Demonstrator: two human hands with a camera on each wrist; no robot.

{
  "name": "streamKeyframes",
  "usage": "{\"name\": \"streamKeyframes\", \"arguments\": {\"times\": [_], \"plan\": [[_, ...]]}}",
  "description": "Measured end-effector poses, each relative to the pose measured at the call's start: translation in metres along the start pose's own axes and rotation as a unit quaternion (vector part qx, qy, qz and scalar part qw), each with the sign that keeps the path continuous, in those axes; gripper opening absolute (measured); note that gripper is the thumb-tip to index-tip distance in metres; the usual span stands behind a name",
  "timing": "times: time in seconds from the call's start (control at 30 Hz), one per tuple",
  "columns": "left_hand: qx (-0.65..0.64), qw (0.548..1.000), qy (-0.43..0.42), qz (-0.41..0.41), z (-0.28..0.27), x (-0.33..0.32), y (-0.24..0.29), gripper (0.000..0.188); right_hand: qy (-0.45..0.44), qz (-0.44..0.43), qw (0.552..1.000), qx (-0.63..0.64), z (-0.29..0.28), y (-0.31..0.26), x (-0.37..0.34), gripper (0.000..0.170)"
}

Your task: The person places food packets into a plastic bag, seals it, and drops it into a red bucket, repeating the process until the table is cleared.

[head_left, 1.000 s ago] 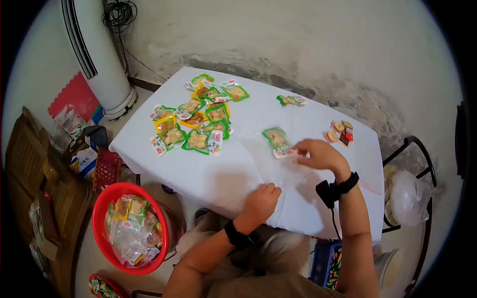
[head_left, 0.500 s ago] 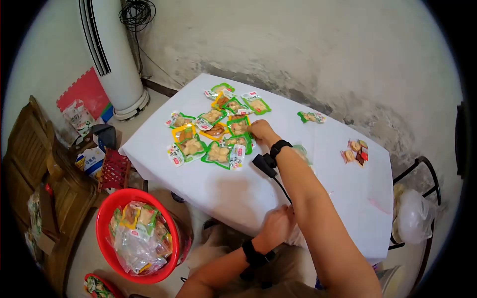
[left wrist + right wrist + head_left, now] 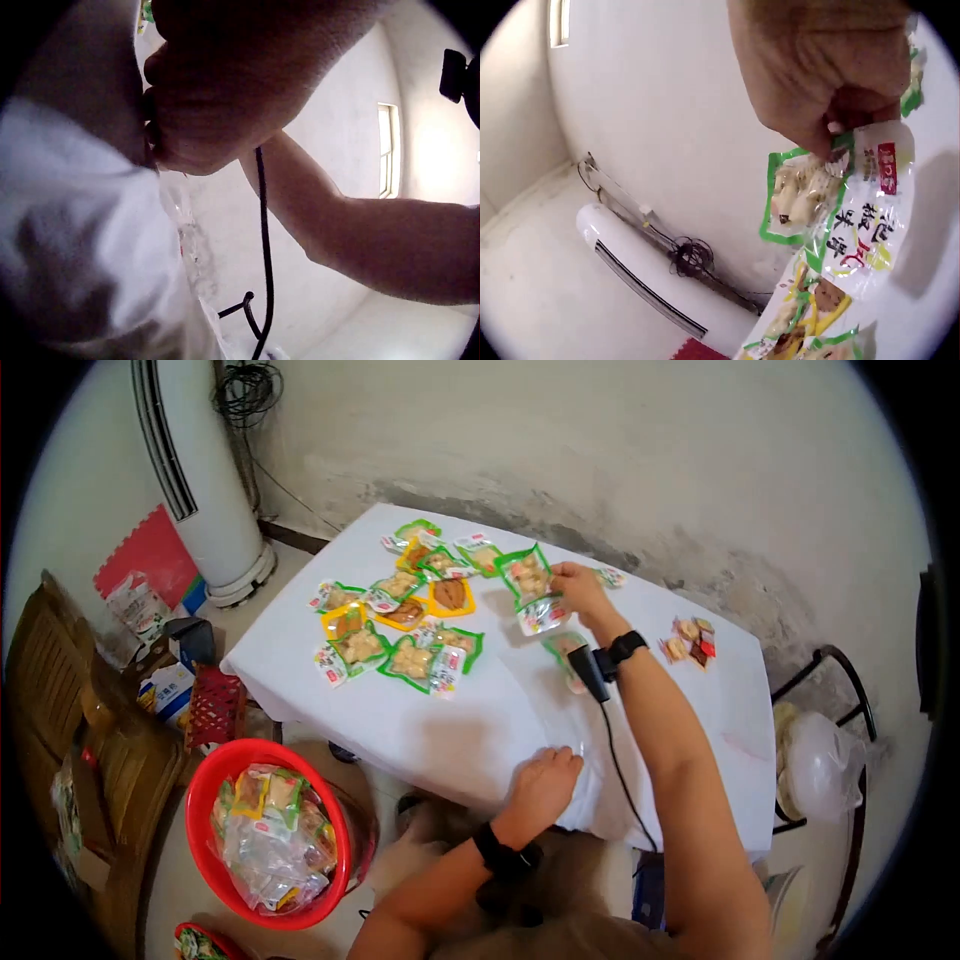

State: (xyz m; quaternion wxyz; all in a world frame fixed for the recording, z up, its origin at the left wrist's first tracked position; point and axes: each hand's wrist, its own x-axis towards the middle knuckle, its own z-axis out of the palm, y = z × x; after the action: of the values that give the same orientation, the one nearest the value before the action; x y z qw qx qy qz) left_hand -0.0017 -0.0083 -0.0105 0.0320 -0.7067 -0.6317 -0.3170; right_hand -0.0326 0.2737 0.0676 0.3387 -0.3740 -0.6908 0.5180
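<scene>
My right hand [image 3: 585,592] pinches the edge of a green-bordered food packet [image 3: 527,576] over the middle of the table. In the right wrist view, the thumb and fingers of that hand [image 3: 821,71] grip the packet [image 3: 870,210] near its printed white end. Close to the table's front edge, my left hand [image 3: 545,788] has its fingers curled on a clear plastic bag [image 3: 562,710], hard to see against the white cloth. A green-edged packet [image 3: 562,650] lies at the bag's far part, partly behind my right wrist. The left wrist view shows the left hand [image 3: 225,97] from its side, fingertips hidden.
Green and yellow packets [image 3: 400,610] are spread over the left of the white table [image 3: 660,760]. Small snacks [image 3: 690,642] lie at the right. A red bucket [image 3: 200,840] of packets stands on the floor at the left, a black-framed chair [image 3: 835,653] at the right.
My right hand went left to the group of packets, took hold of a green-bordered one, and has come back rightward with it raised. The left hand stays by the table's front edge.
</scene>
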Motion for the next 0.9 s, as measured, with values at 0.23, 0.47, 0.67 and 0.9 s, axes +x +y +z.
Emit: {"name": "streamKeyframes", "arguments": {"times": [0.23, 0.47, 0.67, 0.9], "plan": [[-0.002, 1.0, 0.015, 0.002, 0.0, 0.001, 0.005, 0.002, 0.054, 0.056, 0.994, -0.076, -0.1, 0.003, -0.039, 0.014], [-0.014, 1.0, 0.023, 0.003, -0.003, 0.001, 0.004, 0.001, -0.017, 0.009, 0.794, -0.607, -0.143, 0.082, -0.032, 0.02], [-0.016, 1.0, -0.009, 0.001, -0.005, 0.003, 0.006, 0.004, -0.077, -0.161, 0.876, -0.447, -0.013, 0.033, 0.01, 0.033], [-0.148, 0.987, 0.037, -0.059, 0.005, -0.007, -0.002, 0.01, -0.081, -0.026, 0.912, -0.402, 0.12, 0.032, 0.037, 0.033]]}}
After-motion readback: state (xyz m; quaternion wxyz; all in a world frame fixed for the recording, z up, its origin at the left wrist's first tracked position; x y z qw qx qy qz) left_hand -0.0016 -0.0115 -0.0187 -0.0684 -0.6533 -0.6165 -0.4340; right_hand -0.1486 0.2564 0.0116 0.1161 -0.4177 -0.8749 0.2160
